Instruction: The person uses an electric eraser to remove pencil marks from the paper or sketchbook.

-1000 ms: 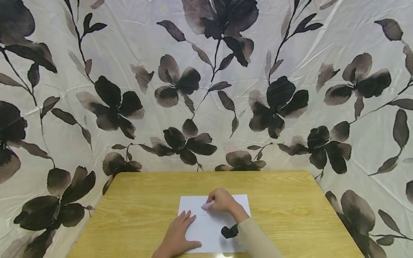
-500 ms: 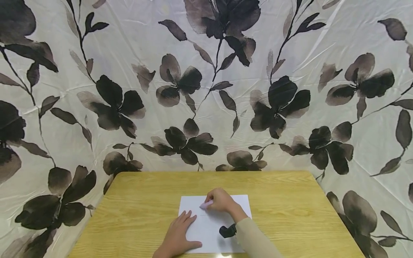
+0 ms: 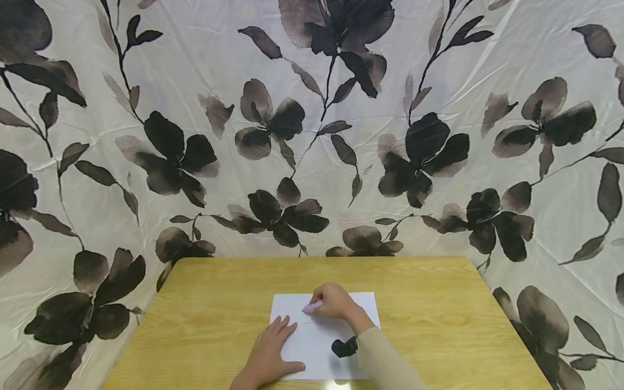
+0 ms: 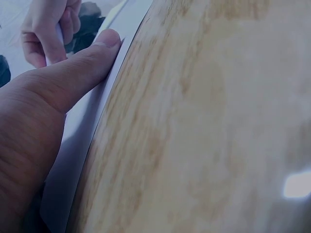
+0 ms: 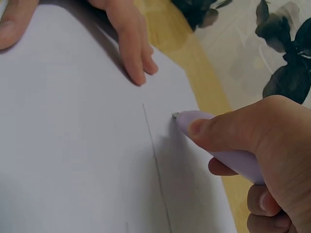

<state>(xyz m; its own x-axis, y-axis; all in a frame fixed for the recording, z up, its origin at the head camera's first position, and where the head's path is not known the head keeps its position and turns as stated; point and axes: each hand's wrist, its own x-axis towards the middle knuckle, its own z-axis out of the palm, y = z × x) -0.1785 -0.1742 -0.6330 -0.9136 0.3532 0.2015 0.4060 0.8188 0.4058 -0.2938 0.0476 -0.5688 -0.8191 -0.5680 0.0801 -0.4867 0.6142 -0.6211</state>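
Observation:
My right hand (image 3: 333, 302) grips a lilac utility knife (image 5: 241, 164) with a small grey metal tip. The tip is close over the white paper (image 5: 77, 121), beside a thin dark line (image 5: 159, 177) running along the sheet; the head view puts this near the paper's far edge. Spread over the sheet's left side, my left hand (image 3: 271, 352) rests with straight fingers and the thumb out. In the left wrist view its thumb (image 4: 92, 58) lies along the paper's near edge. The knife is mostly covered by the right hand there.
The paper lies on a yellow wood-grain table (image 3: 439, 314). A floral cloth (image 3: 312, 162) hangs behind and at both sides of it. A black device (image 3: 344, 348) sits at the right wrist, over the sheet.
Over the last second my right hand has shifted slightly left with the utility knife near the line. The left hand stays in place on the paper.

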